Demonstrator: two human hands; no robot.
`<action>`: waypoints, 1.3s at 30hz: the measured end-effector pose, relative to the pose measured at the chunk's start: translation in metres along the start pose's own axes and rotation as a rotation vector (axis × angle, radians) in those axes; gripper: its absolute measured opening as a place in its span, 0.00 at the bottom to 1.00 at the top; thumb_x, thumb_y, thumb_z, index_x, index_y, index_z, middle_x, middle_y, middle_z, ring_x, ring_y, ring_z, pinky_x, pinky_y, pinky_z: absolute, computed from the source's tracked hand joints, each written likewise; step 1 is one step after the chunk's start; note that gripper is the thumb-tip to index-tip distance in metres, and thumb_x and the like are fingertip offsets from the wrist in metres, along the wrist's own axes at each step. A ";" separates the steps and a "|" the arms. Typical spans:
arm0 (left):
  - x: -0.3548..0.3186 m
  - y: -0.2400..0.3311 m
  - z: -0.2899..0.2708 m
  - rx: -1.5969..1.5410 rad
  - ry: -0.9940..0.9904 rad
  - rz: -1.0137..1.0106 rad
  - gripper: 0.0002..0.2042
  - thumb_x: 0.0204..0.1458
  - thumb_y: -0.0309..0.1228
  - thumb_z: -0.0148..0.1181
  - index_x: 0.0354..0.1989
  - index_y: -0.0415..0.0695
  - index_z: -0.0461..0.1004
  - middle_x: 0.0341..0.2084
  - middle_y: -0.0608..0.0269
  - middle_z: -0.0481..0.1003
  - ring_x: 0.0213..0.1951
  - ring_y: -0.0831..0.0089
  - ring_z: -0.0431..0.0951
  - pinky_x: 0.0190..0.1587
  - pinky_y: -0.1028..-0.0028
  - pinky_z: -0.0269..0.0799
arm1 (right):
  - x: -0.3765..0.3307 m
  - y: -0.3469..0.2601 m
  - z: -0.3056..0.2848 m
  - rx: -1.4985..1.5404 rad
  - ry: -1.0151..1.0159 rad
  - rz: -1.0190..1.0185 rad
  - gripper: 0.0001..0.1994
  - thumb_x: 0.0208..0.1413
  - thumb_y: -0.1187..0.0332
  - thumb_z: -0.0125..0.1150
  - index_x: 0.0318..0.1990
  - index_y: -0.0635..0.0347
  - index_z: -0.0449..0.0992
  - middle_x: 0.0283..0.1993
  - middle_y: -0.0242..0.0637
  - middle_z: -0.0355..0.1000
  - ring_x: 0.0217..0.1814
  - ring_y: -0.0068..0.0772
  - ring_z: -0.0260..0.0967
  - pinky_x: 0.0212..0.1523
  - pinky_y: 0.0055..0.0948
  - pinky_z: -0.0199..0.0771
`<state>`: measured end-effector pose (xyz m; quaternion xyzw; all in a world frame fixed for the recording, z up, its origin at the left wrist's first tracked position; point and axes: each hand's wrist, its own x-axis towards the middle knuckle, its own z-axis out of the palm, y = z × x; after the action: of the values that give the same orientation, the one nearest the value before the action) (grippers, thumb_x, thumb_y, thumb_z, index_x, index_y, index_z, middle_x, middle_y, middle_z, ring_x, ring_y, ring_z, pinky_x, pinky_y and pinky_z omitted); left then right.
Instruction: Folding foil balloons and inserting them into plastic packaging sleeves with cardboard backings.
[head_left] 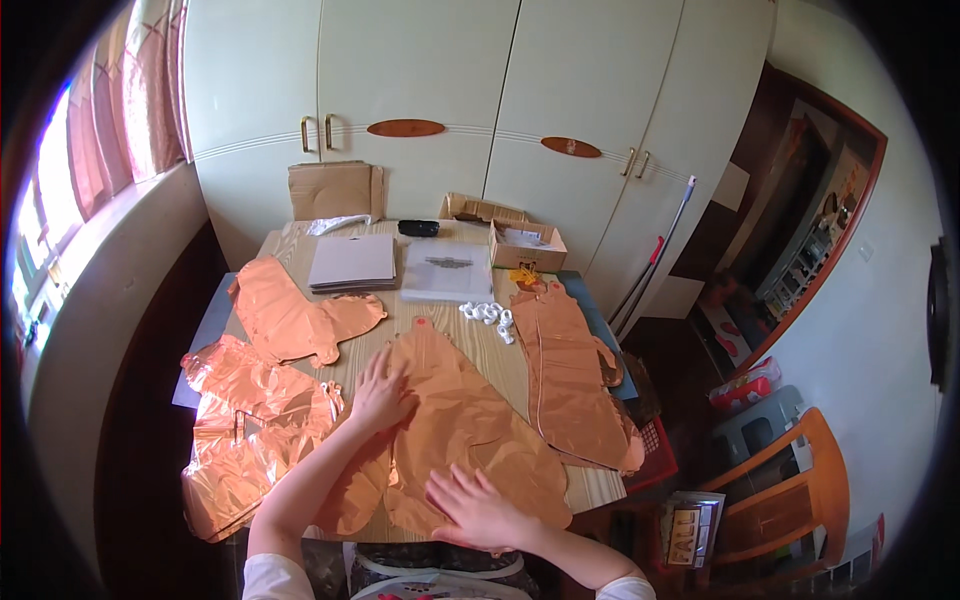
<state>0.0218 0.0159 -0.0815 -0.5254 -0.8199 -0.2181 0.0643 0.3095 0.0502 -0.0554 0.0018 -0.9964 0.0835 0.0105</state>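
Note:
A large copper-coloured foil balloon (470,410), flat and uninflated, lies in the middle of the wooden table. My left hand (382,393) rests on its upper left edge, fingers stretched out. Lower down, my right hand (477,512) lies flat on the foil near the table's front edge, fingers spread. Neither hand grips anything. Part of another copper foil piece (352,500) shows under my left forearm. More flat foil balloons lie on the left: a smooth one (275,315) farther back and a crinkled, shiny pile (250,440) nearer. A stack of foil balloons (570,385) lies on the right.
At the back are a stack of grey-white cards (352,262), clear plastic bags (447,272), a black pouch (418,228) and an open cardboard box (527,243). Small white ribbon rolls (487,313) lie before them. A wooden chair (790,490) stands at the right, cabinets (420,70) behind.

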 end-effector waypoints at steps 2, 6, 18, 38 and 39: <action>-0.008 0.000 -0.004 0.040 -0.100 0.119 0.34 0.50 0.53 0.58 0.66 0.53 0.62 0.67 0.46 0.56 0.69 0.48 0.52 0.67 0.47 0.48 | 0.005 0.024 -0.004 -0.053 0.134 0.043 0.37 0.60 0.42 0.49 0.68 0.61 0.57 0.70 0.47 0.56 0.74 0.55 0.49 0.67 0.59 0.53; -0.024 0.009 -0.015 0.050 -0.250 0.179 0.36 0.52 0.60 0.53 0.66 0.54 0.62 0.67 0.50 0.57 0.70 0.48 0.50 0.68 0.45 0.45 | 0.001 0.060 -0.012 -0.060 0.147 0.298 0.32 0.60 0.49 0.53 0.64 0.64 0.63 0.64 0.47 0.65 0.68 0.50 0.59 0.65 0.47 0.60; -0.018 0.010 -0.017 0.096 -0.333 0.035 0.40 0.53 0.66 0.44 0.70 0.55 0.56 0.71 0.51 0.49 0.72 0.47 0.42 0.68 0.40 0.35 | 0.020 0.095 -0.001 0.089 0.294 0.279 0.32 0.60 0.51 0.54 0.63 0.68 0.61 0.66 0.54 0.60 0.64 0.51 0.63 0.62 0.41 0.66; -0.021 0.019 -0.022 0.077 -0.336 0.023 0.40 0.52 0.67 0.43 0.70 0.57 0.55 0.71 0.50 0.49 0.72 0.46 0.41 0.67 0.35 0.31 | 0.014 0.070 -0.010 -0.047 0.092 0.424 0.43 0.57 0.38 0.51 0.68 0.65 0.55 0.68 0.66 0.53 0.67 0.62 0.58 0.60 0.48 0.67; -0.021 0.020 -0.022 0.084 -0.338 0.036 0.40 0.52 0.67 0.43 0.70 0.57 0.55 0.71 0.50 0.49 0.72 0.46 0.41 0.67 0.35 0.31 | 0.013 0.070 -0.007 -0.084 0.101 0.422 0.43 0.57 0.37 0.51 0.68 0.64 0.55 0.68 0.66 0.53 0.68 0.62 0.58 0.60 0.47 0.67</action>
<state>0.0458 -0.0038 -0.0631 -0.5663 -0.8177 -0.0912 -0.0487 0.2965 0.1205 -0.0597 -0.2114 -0.9756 0.0423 0.0426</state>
